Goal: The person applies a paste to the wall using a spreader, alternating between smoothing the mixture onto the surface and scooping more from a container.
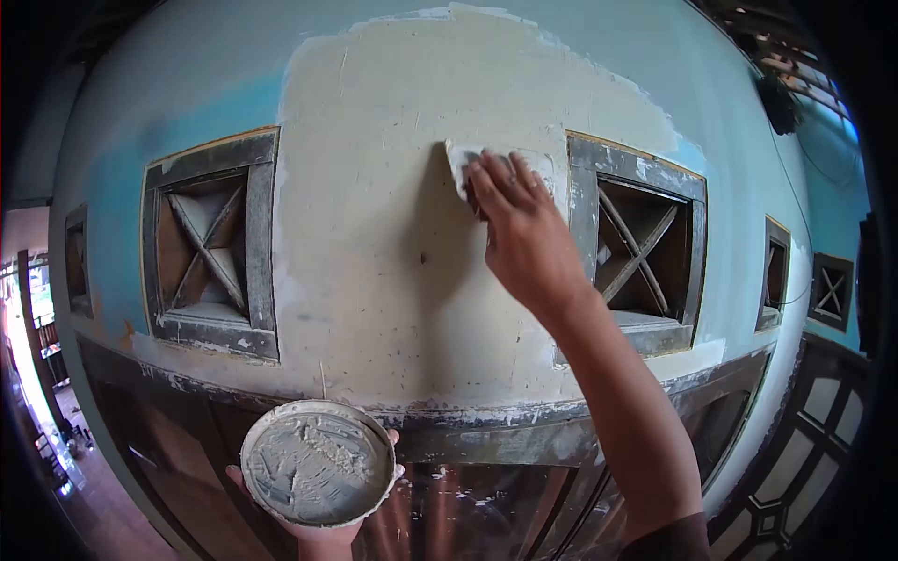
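My right hand (519,220) is raised to the wall, its fingers pressed over a flat putty scraper (458,161) whose pale edge lies against the surface. Wet whitish putty shows around the fingers. Beneath it spreads a large cream filler patch (374,215) with small pits and scratches. Lower down, my left hand (332,535) holds up a round shallow container of putty (318,463) from below, fingertips showing at both sides of its rim. Grey-white putty is smeared over the inside of the container.
Dark wooden vent frames with crossed bars stand left (210,248) and right (641,243) of the patch. A paint-flecked wooden ledge (505,416) runs below, above dark panels. Blue-green wall paint (196,122) surrounds the patch. A bright opening (23,327) is at far left.
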